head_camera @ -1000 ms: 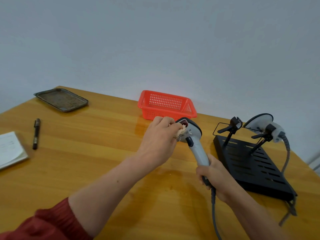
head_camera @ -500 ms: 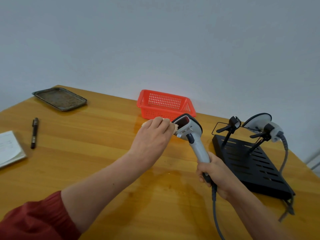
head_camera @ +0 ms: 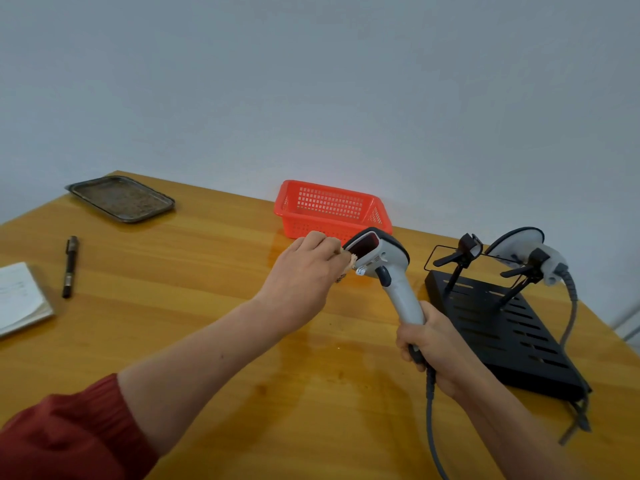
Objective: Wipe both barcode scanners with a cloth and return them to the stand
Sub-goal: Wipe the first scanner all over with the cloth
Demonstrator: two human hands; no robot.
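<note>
1. Right hand (head_camera: 433, 344), lower right of frame: fingers wrapped firmly round the bottom of the handle of the held scanner (head_camera: 388, 271). Its grey cable (head_camera: 431, 410) hangs off the bottom edge. The scanner stands raised above the counter (head_camera: 173, 306), with its dark window turned toward the other hand.

2. Left hand (head_camera: 304, 271), centre of frame: fingers curled, pinching a small pale cloth (head_camera: 349, 262) against the lower edge of the scanner window. Most of the cloth is hidden in the hand.

3. Handling note, as I judge it: keep the low grip steady so the head cannot twist. Draw the cloth across the window in light, even strokes, then go over the hood, trigger and handle. Leave slack in the cable.

4. Stand (head_camera: 502, 327), right of centre: a black slotted base. Its left cradle (head_camera: 462, 252) is vacant, presumably the slot for this scanner.

5. Second scanner (head_camera: 533, 254), far right: seated in the right cradle. I cannot tell whether it has been wiped.

6. Red basket (head_camera: 332, 211), centre, against the wall just behind the wiping.

7. Pen (head_camera: 70, 266), notebook (head_camera: 20, 299) and metal tray (head_camera: 121, 199), left side, well apart from the work.
</note>
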